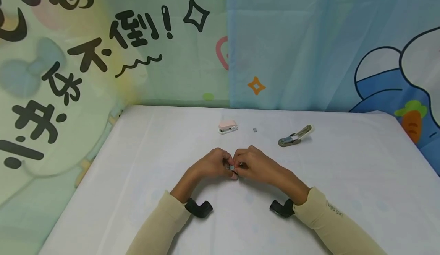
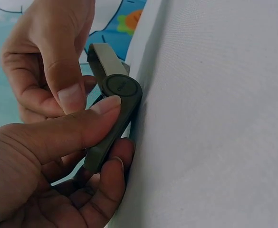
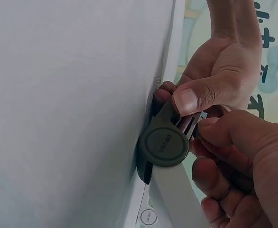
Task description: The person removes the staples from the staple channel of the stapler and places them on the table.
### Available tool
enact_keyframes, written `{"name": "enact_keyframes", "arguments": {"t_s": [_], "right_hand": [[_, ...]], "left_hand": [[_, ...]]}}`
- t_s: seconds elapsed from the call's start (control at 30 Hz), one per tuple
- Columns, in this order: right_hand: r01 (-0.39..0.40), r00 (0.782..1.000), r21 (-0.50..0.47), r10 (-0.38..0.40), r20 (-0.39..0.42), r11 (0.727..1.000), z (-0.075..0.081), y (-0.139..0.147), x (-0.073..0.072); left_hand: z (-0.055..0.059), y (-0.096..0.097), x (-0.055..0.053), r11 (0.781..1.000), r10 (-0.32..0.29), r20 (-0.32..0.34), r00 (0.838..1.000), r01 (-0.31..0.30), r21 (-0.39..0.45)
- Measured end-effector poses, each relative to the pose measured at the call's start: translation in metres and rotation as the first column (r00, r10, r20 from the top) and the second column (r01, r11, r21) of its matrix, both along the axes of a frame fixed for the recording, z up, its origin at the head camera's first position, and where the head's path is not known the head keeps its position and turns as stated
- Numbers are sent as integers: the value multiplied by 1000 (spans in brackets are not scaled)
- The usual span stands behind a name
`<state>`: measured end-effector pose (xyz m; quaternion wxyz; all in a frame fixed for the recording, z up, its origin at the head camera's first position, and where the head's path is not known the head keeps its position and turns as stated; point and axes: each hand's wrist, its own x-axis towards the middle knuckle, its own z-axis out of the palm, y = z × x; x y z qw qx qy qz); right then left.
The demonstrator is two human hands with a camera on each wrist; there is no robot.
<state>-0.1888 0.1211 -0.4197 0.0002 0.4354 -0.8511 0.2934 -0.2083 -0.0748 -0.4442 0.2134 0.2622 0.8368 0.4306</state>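
My left hand grips a dark green stapler close above the white table, its thumb lying along the side. The stapler's light beige arm is swung away from the round hinge. Facing it, my right hand has curled fingers at the stapler's slotted end. Its thumb and fingertips pinch a small silvery piece there, which looks like a strip of staples and is mostly hidden. In the head view, the hands cover most of the stapler.
Behind the hands on the white table lie a pink-and-white stapler, a small grey strip like staples, and an opened grey-green stapler at the right. A printed cloth hangs along the back edge.
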Motion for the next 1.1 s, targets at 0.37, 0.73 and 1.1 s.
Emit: {"name": "enact_keyframes", "arguments": {"t_s": [0.37,0.73,1.1], "right_hand": [[-22,999,-5,22,48,1000,4,4,-5],[50,998,-209,-43,39,977,-3,30,-35],[289,954,-61,-282,100,955,-11,54,-93]], "left_hand": [[1,-4,-1,1000,14,17,1000,-14,16],[2,-4,-2,1000,10,62,998,-11,5],[-1,-3,-3,1000,19,87,996,-20,18]]}}
